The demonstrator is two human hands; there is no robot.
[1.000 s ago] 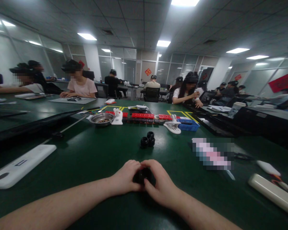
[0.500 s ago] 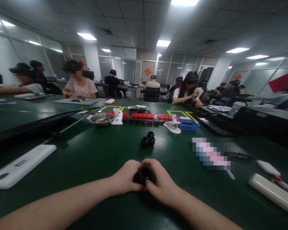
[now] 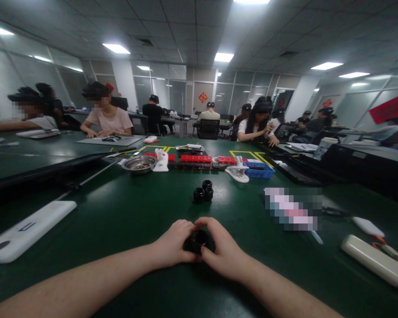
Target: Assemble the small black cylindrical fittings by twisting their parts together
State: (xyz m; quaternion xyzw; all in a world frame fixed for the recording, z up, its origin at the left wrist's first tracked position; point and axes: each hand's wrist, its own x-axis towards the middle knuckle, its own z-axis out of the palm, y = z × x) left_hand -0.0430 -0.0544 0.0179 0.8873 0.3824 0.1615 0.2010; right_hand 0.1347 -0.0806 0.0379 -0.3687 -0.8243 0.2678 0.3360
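Note:
A small black round part (image 3: 199, 240) with an open ring top sits low on the green table (image 3: 135, 212), close to me. My left hand (image 3: 174, 243) grips it from the left and my right hand (image 3: 222, 249) from the right, fingers curled around it. Three more black round parts (image 3: 204, 191) stand clustered further out on the table, apart from both hands.
A white flat device (image 3: 23, 230) lies at the left, a white bar (image 3: 373, 260) and a pen-like tool (image 3: 368, 226) at the right. Farther out are a metal bowl (image 3: 139, 164), red strips (image 3: 196, 158), a blue tray (image 3: 258, 170) and white clamps (image 3: 238, 172). Other people sit at surrounding tables.
The black part's ring top has become more exposed between my fingers. Both hands stay in the same spot; the view has shifted slightly.

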